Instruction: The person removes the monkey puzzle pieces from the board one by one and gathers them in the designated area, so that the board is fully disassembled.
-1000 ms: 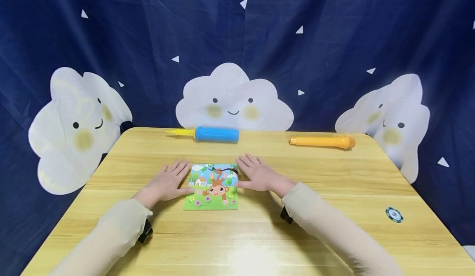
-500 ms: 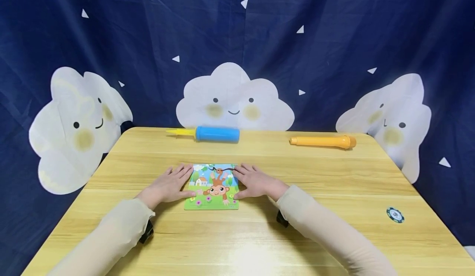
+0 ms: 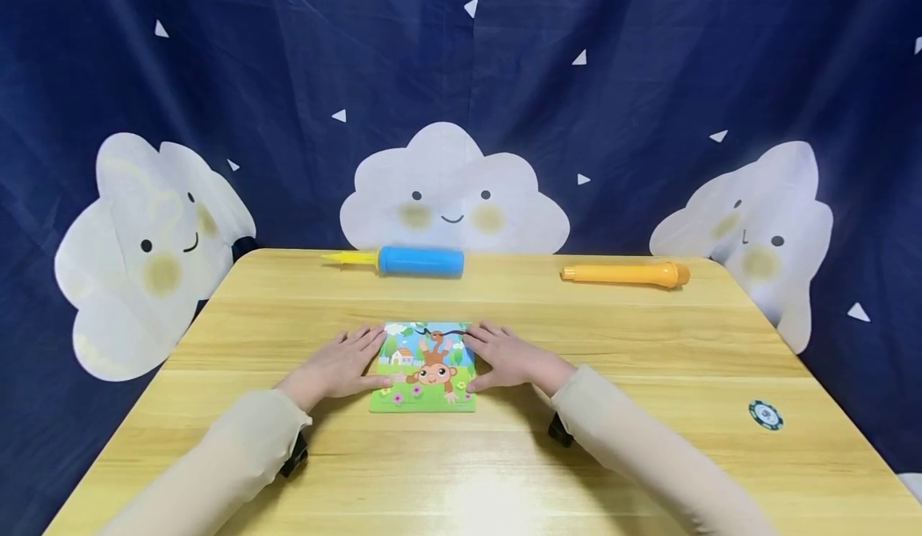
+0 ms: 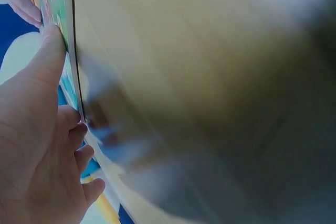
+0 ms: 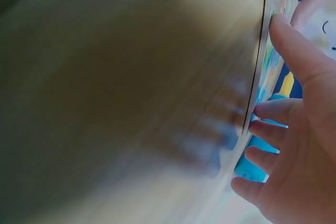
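A square puzzle board (image 3: pixel 425 396) with a monkey, a house and flowers on it lies flat on the wooden table in the head view. At its left side is my left hand (image 3: pixel 338 370), fingers stretched out, the thumb on the board's face and the index finger by the upper left corner. My right hand (image 3: pixel 511 360) mirrors it on the right edge, with thumb and fingertips touching the board. In the left wrist view the thumb (image 4: pixel 47 56) rests on the board. The right wrist view shows the other thumb (image 5: pixel 294 45) against the board's edge.
Along the table's (image 3: pixel 446 472) far edge lie a blue pump (image 3: pixel 421 261) with a yellow nozzle and an orange toy microphone (image 3: pixel 623 274). A poker chip (image 3: pixel 765 414) is at the right. Behind hangs a dark blue curtain (image 3: pixel 288 56) with clouds.
My right hand first came left onto the board's right edge. Since then the board has shifted slightly to the right, with both hands moving along with it.
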{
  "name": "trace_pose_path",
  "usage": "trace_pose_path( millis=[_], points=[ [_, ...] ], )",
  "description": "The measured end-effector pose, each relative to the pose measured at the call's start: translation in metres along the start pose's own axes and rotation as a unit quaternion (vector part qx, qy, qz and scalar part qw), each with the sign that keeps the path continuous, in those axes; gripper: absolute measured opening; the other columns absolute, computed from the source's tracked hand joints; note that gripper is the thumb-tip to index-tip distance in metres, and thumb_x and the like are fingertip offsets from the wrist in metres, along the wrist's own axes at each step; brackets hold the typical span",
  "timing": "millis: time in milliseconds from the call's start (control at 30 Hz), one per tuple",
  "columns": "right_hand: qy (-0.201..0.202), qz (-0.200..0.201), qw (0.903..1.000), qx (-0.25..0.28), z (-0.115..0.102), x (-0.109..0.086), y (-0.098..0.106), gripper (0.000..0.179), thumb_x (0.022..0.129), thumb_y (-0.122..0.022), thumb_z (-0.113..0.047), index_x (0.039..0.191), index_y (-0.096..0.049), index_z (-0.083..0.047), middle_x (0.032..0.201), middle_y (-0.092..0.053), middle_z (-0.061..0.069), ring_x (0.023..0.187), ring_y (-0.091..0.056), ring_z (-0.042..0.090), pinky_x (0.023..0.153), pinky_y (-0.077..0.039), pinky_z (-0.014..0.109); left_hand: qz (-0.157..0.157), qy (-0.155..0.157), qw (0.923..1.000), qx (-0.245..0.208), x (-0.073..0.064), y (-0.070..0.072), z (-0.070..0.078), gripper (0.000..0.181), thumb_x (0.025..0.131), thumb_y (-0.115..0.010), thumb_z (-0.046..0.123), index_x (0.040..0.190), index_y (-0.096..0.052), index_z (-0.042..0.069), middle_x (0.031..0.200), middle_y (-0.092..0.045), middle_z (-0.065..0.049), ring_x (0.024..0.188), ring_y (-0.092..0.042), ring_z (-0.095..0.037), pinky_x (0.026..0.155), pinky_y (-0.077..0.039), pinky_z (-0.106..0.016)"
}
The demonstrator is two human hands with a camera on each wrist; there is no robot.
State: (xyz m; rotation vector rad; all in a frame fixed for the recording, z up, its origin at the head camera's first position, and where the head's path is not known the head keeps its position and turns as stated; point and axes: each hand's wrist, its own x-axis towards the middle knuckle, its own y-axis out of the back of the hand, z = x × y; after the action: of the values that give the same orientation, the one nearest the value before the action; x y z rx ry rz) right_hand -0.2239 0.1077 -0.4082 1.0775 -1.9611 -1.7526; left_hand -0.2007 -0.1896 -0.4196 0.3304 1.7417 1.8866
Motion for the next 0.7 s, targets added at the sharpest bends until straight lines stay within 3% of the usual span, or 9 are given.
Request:
trace_pose_path(
  millis=[400, 700],
  points=[
    [-0.006, 0.011, 0.9985, 0.054, 0.021, -0.034, -0.001, 0.084, 0.081, -0.067, -0.043, 0.143, -0.03, 0.0, 0.148, -0.021, 0.018, 0.134, -0.012, 0.04, 0.107, -0.016, 0.051, -0.007, -0.013, 0.9999, 0.007, 0.021, -0.003, 0.033, 0.087, 0.088, -0.042, 0.061, 0.144, -0.021, -0.002, 0.15, -0.016, -0.017, 0.136, -0.015, -0.032, 0.108, -0.015, -0.051],
    [-0.008, 0.017, 0.996, 0.087, 0.033, -0.055, -0.005, 0.085, 0.08, -0.069, -0.04, 0.142, -0.029, 0.001, 0.148, -0.02, 0.02, 0.134, -0.011, 0.042, 0.106, -0.018, 0.054, -0.024, -0.016, 0.9996, -0.003, 0.025, -0.002, 0.055, 0.088, 0.088, -0.04, 0.062, 0.146, -0.018, 0.0, 0.151, -0.012, -0.015, 0.137, -0.011, -0.03, 0.109, -0.013, -0.048]
  ],
)
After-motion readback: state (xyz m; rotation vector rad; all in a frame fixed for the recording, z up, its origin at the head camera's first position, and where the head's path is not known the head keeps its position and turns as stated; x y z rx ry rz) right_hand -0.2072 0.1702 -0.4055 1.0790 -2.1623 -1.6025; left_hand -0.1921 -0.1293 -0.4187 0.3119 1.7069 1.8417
